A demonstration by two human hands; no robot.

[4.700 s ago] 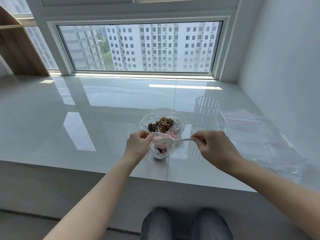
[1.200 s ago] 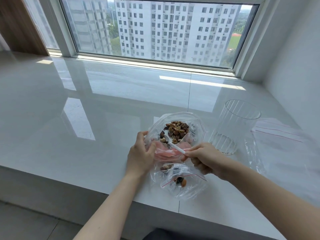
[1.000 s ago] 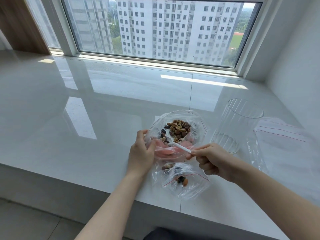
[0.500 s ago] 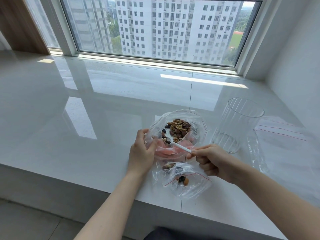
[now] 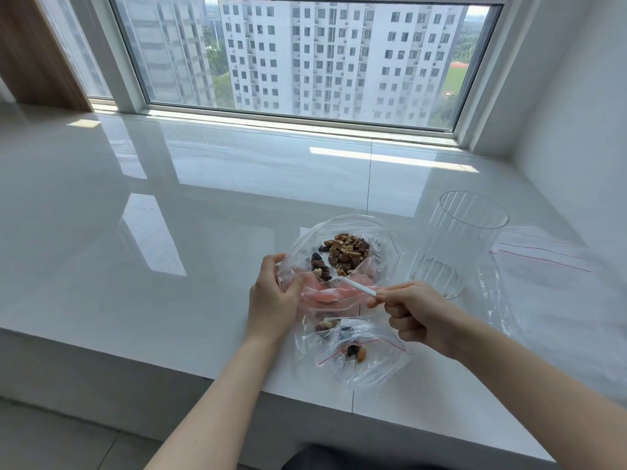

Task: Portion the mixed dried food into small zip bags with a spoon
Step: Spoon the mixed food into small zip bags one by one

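A large clear bag (image 5: 342, 228) lies open on the white sill, with mixed nuts and dried fruit (image 5: 344, 254) inside. My left hand (image 5: 271, 300) grips the bag's near left edge. My right hand (image 5: 412, 312) pinches the handle of a white spoon (image 5: 358, 286), whose bowl reaches into the food. A small zip bag (image 5: 359, 354) with a red seal line lies just in front, holding a few pieces.
A ribbed clear cup (image 5: 454, 245) stands upright to the right of the big bag. Flat zip bags (image 5: 549, 262) with red seal lines lie at the far right beside the wall. The sill's front edge (image 5: 169, 364) runs just below the small bag.
Since the oldest frame the small bag has come down onto the sill and the spoon has gone from it into the big bag. Over the last second the hands have barely shifted.
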